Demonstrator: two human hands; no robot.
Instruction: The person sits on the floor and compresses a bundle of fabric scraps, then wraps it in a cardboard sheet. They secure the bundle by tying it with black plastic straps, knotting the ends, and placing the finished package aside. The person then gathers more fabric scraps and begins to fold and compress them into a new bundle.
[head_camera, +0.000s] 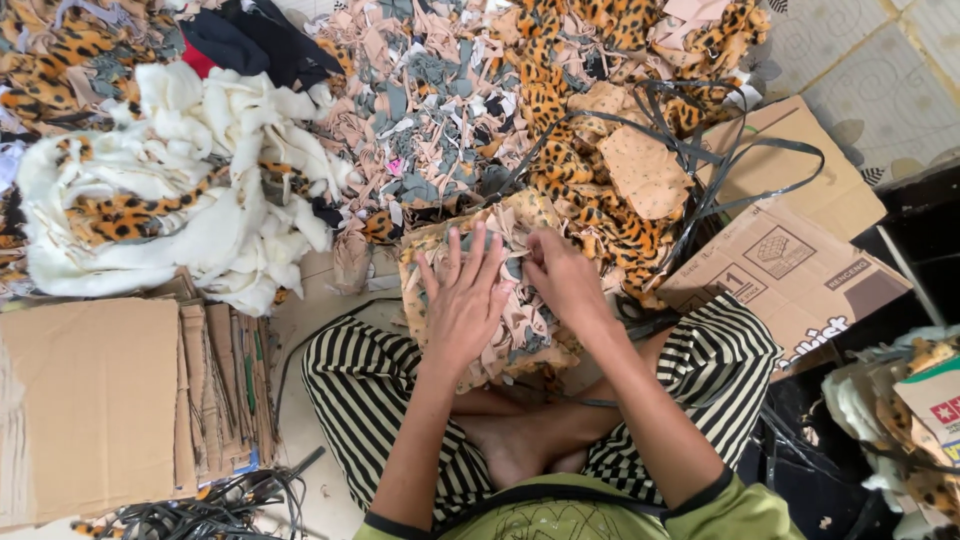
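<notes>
**Two hands on a bundle of fabric scraps**

A person sits cross-legged on the floor (320, 330). The bundle of scraps (500, 290), beige and grey pieces, rests on the lap in front of the striped trousers (370, 390). The left hand (465, 300) lies flat on it, fingers (478, 255) spread. The right hand (560, 275), touching the bundle's upper edge, has its fingers curled and pinching the scraps. At 12 o'clock spreads a heap of cuttings (430, 100); at 10 o'clock white fleece (220, 150); at 8 o'clock flat cardboard (90, 400); at 3 o'clock a cardboard box (790, 260).
</notes>
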